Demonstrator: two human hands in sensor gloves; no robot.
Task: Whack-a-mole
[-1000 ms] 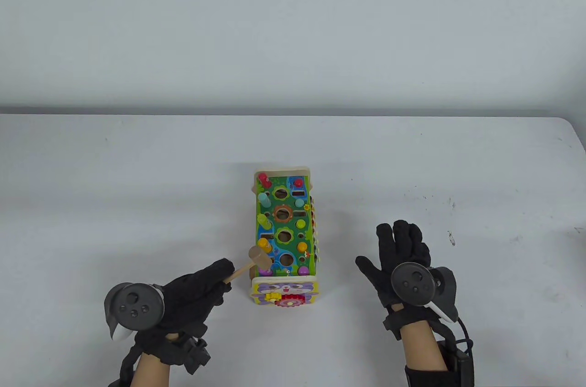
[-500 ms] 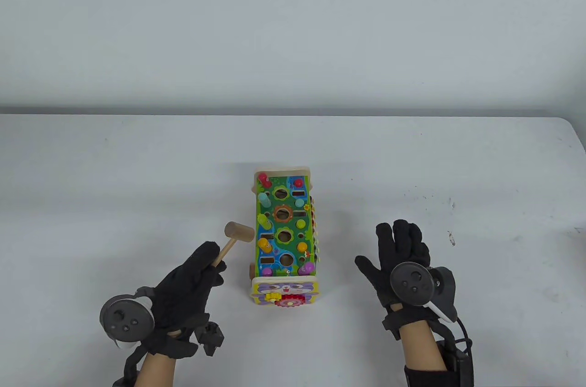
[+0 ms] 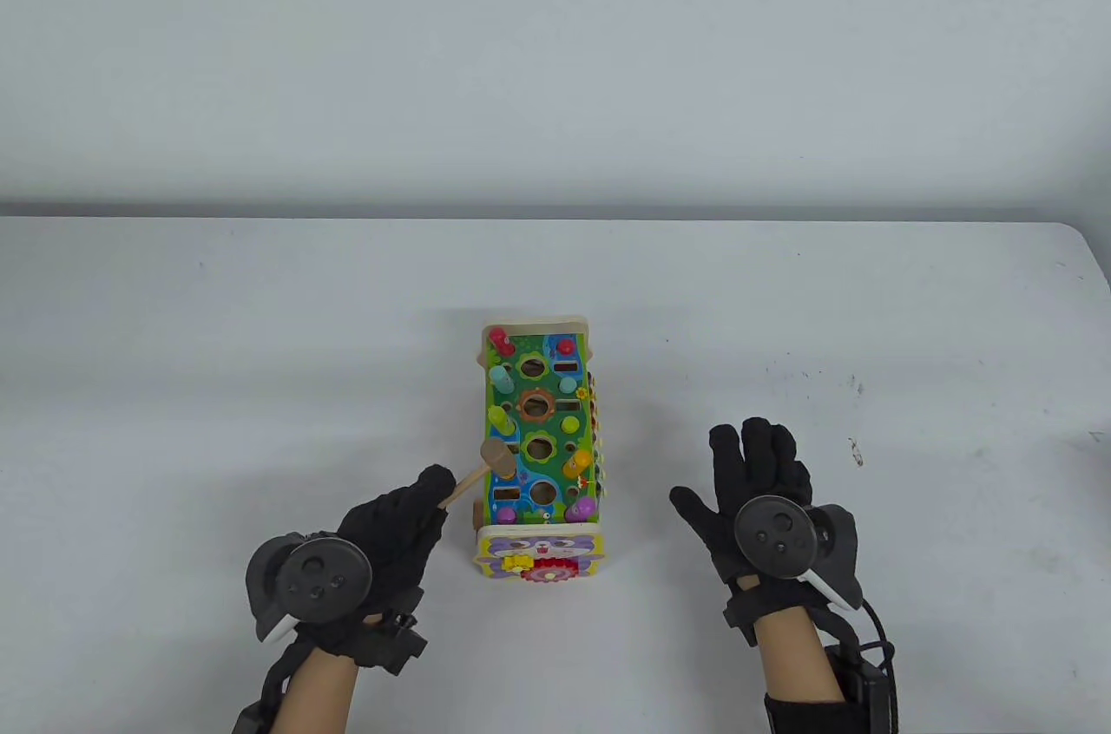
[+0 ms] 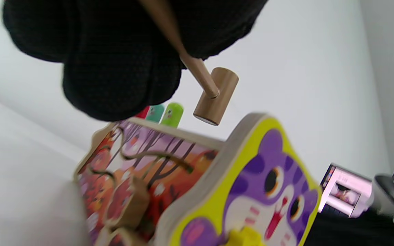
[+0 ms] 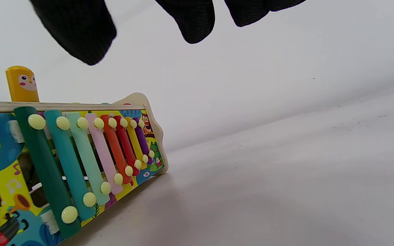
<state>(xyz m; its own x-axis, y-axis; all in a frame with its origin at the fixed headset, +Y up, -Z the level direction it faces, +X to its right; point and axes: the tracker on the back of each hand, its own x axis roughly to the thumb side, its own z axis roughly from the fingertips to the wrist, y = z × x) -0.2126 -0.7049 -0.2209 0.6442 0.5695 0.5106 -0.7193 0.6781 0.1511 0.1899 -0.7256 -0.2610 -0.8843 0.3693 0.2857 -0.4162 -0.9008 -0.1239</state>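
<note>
Down swings the hammer (image 3: 496, 457) onto the toy's (image 3: 538, 456) orange peg, left hand (image 3: 386, 539) gripping its handle, right hand (image 3: 755, 478) spread empty on the desk (image 3: 260, 352).

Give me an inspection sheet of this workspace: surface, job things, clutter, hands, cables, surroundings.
Surface: white table, dark specks right of centre.
Job's things: colourful toy box at centre, several pegs standing up; wooden hammer, head over the box's left edge.
Clutter: nothing seen.
Grippers: left hand grips the hammer handle; right hand flat on the table, fingers spread, right of the box.
Cables: black cable at the right wrist.
Surroundings: plain pale wall behind the table.
</note>
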